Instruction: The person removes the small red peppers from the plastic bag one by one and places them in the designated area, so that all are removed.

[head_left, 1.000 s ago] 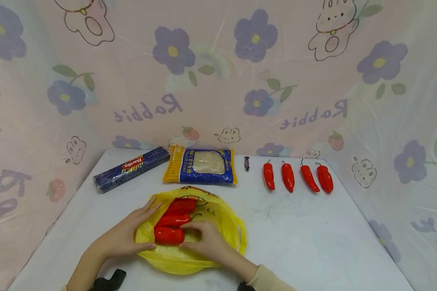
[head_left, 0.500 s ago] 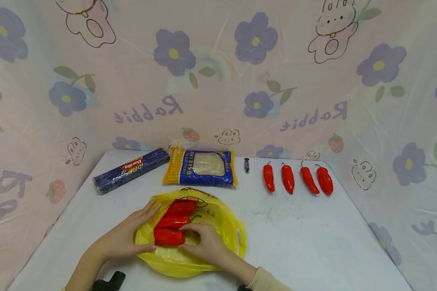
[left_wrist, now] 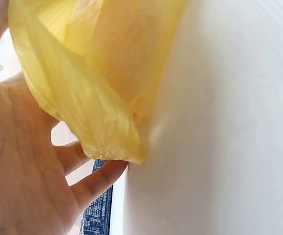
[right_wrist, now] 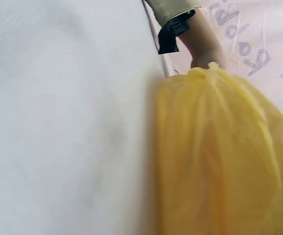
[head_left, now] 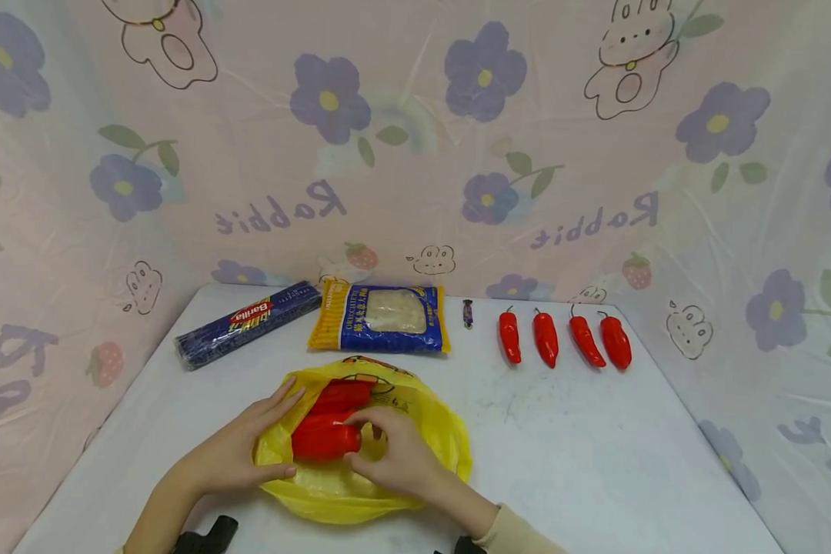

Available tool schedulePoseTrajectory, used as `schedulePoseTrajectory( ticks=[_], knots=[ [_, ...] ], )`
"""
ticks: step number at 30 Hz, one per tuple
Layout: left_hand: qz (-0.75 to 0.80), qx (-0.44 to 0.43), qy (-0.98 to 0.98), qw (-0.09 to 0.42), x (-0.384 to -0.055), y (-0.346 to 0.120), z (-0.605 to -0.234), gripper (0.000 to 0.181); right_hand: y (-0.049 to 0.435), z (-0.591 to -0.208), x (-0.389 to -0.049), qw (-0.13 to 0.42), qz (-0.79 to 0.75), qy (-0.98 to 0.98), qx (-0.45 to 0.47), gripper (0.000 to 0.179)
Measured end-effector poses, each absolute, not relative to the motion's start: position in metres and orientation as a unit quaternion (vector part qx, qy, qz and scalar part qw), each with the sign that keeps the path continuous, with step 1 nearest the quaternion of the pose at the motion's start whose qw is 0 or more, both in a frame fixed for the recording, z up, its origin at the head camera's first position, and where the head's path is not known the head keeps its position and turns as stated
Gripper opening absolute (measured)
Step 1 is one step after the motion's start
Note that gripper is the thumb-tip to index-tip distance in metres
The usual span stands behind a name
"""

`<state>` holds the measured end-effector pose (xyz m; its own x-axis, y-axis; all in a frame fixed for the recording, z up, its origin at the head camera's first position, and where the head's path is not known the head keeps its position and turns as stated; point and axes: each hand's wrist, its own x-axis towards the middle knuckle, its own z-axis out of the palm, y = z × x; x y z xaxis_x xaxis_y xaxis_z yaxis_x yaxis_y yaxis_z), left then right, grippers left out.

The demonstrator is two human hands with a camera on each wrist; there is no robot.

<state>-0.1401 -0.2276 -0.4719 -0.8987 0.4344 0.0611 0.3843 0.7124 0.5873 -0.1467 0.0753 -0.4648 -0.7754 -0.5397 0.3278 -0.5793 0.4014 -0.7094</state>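
A yellow plastic bag [head_left: 346, 504] lies on the white table with its mouth spread toward me. Its left side is gripped by my left hand [head_left: 228, 446], thumb at the near edge and fingers along the far edge. Inside, several red chili peppers [head_left: 342, 394] lie side by side. My right hand [head_left: 402, 462] reaches into the mouth and pinches the end of the nearest red chili pepper [head_left: 322, 440] between thumb and index finger. The bag's wall hides the left ends of the peppers. In the right wrist view the bag [right_wrist: 219, 161] covers the right hand.
At the back left lies a blue Barilla spaghetti pack [head_left: 249, 323], beside a blue-and-yellow orecchiette bag [head_left: 395, 342]. A small wrapped candy [head_left: 467, 314] is right of them. Several red chili peppers [head_left: 545, 338] form a row at the back right. Patterned curtains [head_left: 402, 177] enclose the table.
My right hand has shifted slightly away from me, and the nearest red chili pepper has moved with it against the one behind. My left hand stays in place on the bag.
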Motion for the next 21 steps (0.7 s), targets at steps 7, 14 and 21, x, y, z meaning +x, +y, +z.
schedulePoseTrajectory(
  ticks=[7,14,21],
  knots=[
    [0.311,0.221,0.924,0.041,-0.140,-0.228,-0.471,0.103,0.086,-0.438,-0.149,0.045,0.470,-0.821,0.320,0.034],
    [0.310,0.222,0.924,0.044,-0.140,-0.227,-0.469,0.104,0.103,-0.420,-0.158,0.106,0.497,-0.804,0.310,0.032],
    [0.307,0.224,0.924,0.042,-0.140,-0.228,-0.471,0.104,0.122,-0.401,-0.164,0.154,0.517,-0.792,0.285,0.032]
  ],
)
